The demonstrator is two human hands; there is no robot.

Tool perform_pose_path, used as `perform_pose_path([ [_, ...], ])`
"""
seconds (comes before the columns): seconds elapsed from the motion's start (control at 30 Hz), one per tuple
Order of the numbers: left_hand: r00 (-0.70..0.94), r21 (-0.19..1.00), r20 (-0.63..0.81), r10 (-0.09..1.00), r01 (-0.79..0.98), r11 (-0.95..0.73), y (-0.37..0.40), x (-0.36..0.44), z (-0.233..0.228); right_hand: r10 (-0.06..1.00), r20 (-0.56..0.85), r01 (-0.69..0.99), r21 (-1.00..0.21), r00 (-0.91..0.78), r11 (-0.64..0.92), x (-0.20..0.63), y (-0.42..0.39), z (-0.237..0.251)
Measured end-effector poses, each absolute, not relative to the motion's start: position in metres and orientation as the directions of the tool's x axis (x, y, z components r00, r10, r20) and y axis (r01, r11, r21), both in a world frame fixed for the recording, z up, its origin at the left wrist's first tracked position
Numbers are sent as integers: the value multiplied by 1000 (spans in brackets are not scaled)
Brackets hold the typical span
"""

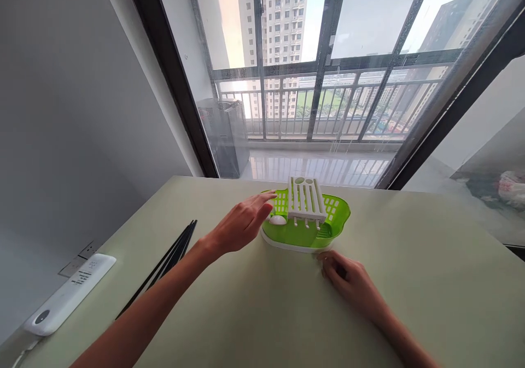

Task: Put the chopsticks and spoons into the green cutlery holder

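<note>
A green plastic basket (289, 233) with slotted ends stands on a white base tray near the far edge of the table. Across its middle sits a white slotted rack (307, 199) with two round holes and small hooks on its front. My left hand (246, 220) reaches over the basket's left end, fingers stretched out and thumb apart. Beside that thumb shows a white rounded piece like a spoon bowl (278, 220); any handle is hidden. Close to the tray's front right, my right hand (348, 280) is curled closed, its fingertips slightly blurred, with nothing visible in them.
Several black chopsticks (178, 253) lie on the left of the pale table (254, 324), partly behind my left forearm. A white power strip (74, 291) lies by the left wall. Beyond the far table edge is a glass window (361, 23) onto a balcony.
</note>
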State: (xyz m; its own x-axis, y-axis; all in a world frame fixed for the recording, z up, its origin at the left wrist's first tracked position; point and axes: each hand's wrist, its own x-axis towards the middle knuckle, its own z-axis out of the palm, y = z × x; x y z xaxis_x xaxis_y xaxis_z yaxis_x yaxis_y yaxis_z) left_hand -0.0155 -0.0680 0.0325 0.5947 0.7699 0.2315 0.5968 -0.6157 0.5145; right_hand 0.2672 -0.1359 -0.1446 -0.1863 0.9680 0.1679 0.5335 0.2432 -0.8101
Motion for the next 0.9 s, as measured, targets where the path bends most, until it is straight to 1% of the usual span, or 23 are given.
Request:
perform_pose_path([
  [0.13,595,459,245,765,624,-632,-69,-21,25,970,152,533,-814,-187,230,268,-136,-146],
  [0.23,625,381,279,729,625,-681,-67,-24,21,970,148,533,-814,-193,230,268,-136,-147],
  [0.37,672,266,329,663,608,-748,-60,-23,17,970,152,547,-804,-188,232,267,-136,-146],
  [0.6,767,49,373,522,545,-837,-41,-14,10,971,155,554,-800,-182,231,267,-136,-145],
  [0.7,800,-15,393,454,499,-866,-32,-10,7,972,147,559,-798,-182,225,268,-136,-146],
  [0.9,855,-102,392,339,407,-908,-17,-6,5,969,151,551,-801,-194,235,269,-136,-147],
])
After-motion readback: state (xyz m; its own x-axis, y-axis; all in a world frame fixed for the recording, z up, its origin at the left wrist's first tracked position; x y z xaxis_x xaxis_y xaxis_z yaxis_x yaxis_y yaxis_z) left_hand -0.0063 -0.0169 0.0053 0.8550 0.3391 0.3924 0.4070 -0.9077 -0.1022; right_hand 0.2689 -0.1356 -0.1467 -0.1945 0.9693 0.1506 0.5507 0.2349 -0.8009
